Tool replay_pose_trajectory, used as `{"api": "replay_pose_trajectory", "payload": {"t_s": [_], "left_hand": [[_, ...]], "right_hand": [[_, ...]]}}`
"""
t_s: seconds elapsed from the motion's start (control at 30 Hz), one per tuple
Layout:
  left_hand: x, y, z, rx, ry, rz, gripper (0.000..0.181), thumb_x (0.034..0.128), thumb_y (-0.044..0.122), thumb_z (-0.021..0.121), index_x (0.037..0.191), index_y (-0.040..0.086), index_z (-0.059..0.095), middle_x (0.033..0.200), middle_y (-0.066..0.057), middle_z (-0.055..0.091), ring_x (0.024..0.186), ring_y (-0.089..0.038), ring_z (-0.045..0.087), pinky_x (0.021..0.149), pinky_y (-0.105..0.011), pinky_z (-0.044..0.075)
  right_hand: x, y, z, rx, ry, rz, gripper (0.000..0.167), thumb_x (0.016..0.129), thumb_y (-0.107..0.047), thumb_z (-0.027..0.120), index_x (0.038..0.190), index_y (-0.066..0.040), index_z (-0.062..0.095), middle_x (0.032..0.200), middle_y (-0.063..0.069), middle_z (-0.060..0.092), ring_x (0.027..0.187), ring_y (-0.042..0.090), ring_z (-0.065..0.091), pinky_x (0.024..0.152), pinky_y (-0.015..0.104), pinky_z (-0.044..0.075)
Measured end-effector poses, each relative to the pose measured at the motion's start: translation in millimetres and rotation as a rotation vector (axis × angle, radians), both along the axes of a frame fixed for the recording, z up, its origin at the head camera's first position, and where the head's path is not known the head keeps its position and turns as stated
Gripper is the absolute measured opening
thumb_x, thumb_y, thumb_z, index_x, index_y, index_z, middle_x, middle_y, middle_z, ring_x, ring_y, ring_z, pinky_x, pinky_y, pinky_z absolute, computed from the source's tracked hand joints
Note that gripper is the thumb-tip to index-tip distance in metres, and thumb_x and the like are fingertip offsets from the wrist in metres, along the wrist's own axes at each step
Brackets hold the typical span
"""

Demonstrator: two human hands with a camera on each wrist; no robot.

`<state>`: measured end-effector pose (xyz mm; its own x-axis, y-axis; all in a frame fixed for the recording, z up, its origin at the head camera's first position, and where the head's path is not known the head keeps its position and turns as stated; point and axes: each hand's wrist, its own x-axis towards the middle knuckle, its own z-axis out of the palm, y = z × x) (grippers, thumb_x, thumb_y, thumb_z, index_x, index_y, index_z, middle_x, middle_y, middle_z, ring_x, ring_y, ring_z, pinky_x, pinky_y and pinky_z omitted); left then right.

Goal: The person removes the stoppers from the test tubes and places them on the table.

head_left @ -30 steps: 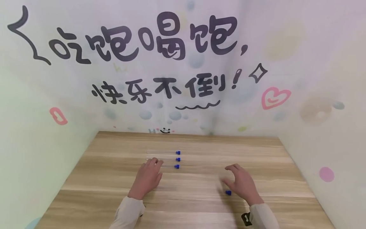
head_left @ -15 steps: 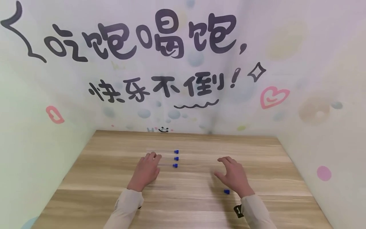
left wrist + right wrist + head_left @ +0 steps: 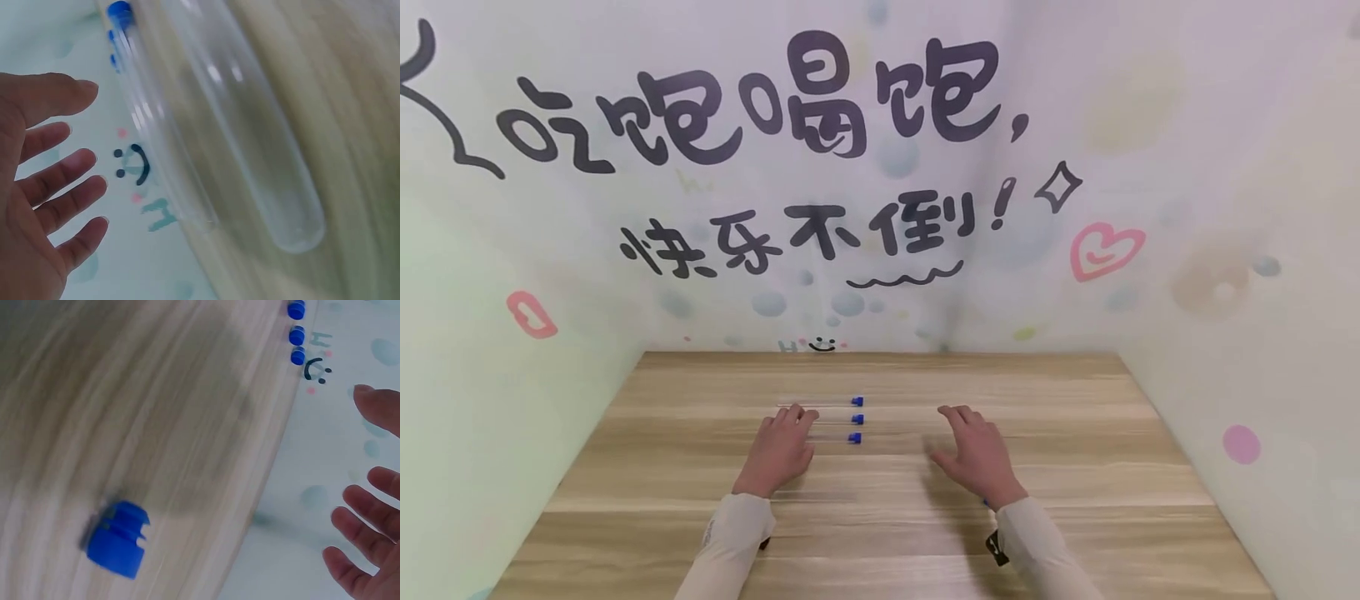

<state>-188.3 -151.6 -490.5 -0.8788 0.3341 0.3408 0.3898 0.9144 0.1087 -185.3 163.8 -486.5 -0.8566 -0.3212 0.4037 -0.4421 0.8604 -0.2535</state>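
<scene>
The work looks to be about three-quarters done. Three clear test tubes [image 3: 153, 119] lie side by side toward the back of the wood-grain table [image 3: 910, 533], nearly parallel, each with a blue cap [image 3: 855, 438] on its right-hand end, so that group reads as finished. A fourth, uncapped tube [image 3: 262, 137] lies nearer the person, roughly parallel to the others; in the head view it is very faint, with no blue showing at its right end, while the left wrist view shows its rounded end plainly and cuts off the other. A loose blue cap [image 3: 119, 540] rests on the table on the right, well apart from that tube and mostly hidden behind the right wrist in the head view. What seems left is joining this pair and laying the tube with the row. The left hand [image 3: 777, 452] hovers about the left part of the row, fingers spread wide, thumb apart, holding nothing. The right hand [image 3: 976, 458] is also wide and unloaded, beyond the loose cap; neither hand grips either unfinished piece.
</scene>
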Motion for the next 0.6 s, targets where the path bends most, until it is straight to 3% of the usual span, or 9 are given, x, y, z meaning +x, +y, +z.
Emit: {"api": "replay_pose_trajectory", "payload": {"t_s": [0.1, 0.27, 0.4, 0.6], "left_hand": [[-4.1, -2.6, -6.3, -0.013, -0.068, 0.015, 0.036, 0.0782, 0.01, 0.069, 0.112, 0.006, 0.059, 0.102, -0.012, 0.06, 0.094, -0.03, 0.058, 0.079, -0.049, 0.047], [-8.2, -5.4, -9.0, -0.028, -0.115, 0.023, 0.035, 0.0786, 0.012, 0.07, 0.112, 0.009, 0.059, 0.102, -0.01, 0.06, 0.095, -0.029, 0.057, 0.078, -0.047, 0.047], [-11.2, -5.3, -9.9, -0.022, -0.147, 0.013, 0.032, 0.0785, 0.009, 0.07, 0.11, 0.01, 0.061, 0.099, -0.008, 0.059, 0.092, -0.027, 0.057, 0.075, -0.045, 0.046], [-14.9, -4.9, -14.9, -0.053, -0.175, 0.001, 0.029, 0.0784, 0.007, 0.07, 0.106, 0.011, 0.063, 0.094, -0.004, 0.057, 0.086, -0.022, 0.054, 0.072, -0.042, 0.045]], "right_hand": [[-3.9, -6, -5.5, 0.022, 0.038, 0.016, 0.061, 0.071, -0.03, 0.082, 0.122, -0.007, 0.056, 0.111, 0.01, 0.061, 0.098, 0.029, 0.061, 0.076, 0.046, 0.049], [-8.5, -15, -14.2, 0.043, 0.093, 0.038, 0.056, 0.076, -0.032, 0.078, 0.121, -0.007, 0.057, 0.111, 0.01, 0.061, 0.098, 0.029, 0.061, 0.077, 0.045, 0.05], [-9.9, -20, -16.5, 0.053, 0.079, 0.046, 0.051, 0.079, -0.031, 0.075, 0.121, -0.008, 0.057, 0.112, 0.009, 0.061, 0.1, 0.028, 0.061, 0.08, 0.046, 0.049], [-11.2, -22, -19.1, 0.148, 0.06, 0.054, 0.045, 0.081, -0.029, 0.071, 0.12, -0.01, 0.056, 0.112, 0.006, 0.061, 0.098, 0.026, 0.06, 0.082, 0.044, 0.049]]}}
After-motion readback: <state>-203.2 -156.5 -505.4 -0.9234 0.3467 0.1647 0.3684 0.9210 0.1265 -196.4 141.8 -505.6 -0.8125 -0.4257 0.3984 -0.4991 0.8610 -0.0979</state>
